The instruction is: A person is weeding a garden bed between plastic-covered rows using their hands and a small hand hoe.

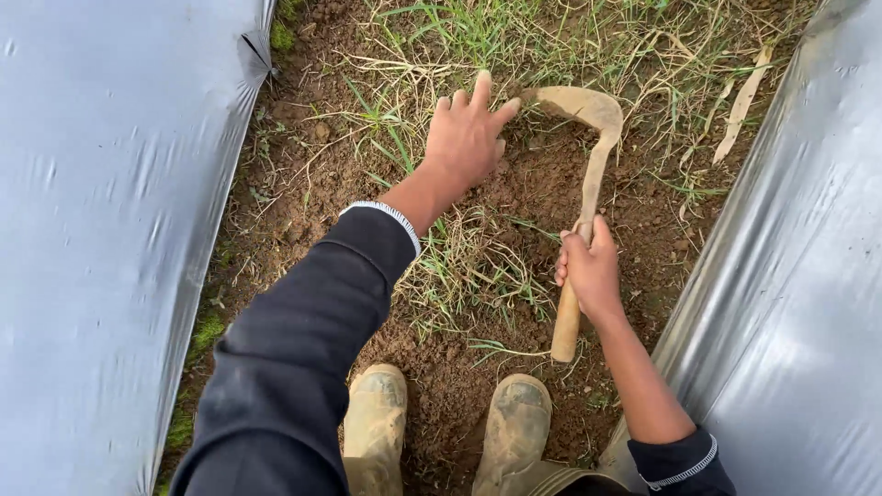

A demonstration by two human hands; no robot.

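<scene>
Two hands work a narrow strip of bare soil (514, 184) between two beds wrapped in grey plastic sheeting (101, 230). The left hand (467, 138) lies flat and open on the ground at the far middle of the strip, fingers spread, palm pressing down on earth and thin grass (478, 266); it grips nothing. The right hand (591, 271) is closed tight around the wooden handle of a sickle (588, 174), just right of centre and nearer than the other hand. From that grip the tool runs away from the person, its curved blade hooking left so the tip sits just beside the left fingertips, against the soil.

By the look of it, the step in hand is cutting or scraping weeds at root level, with the open palm steadying the patch. A next stroke would call for care, since the blade's point stands so close to the spread fingers.

The blade is dull, mud-smeared metal; the handle is pale, smooth, rounded wood. The soil is brown, crumbly and damp-looking, strewn with green blades and dry straw-coloured stalks. The sheeting is slick, dimpled and faintly glossy. Two mud-caked rubber boots (377, 413) stand at the near edge.
</scene>
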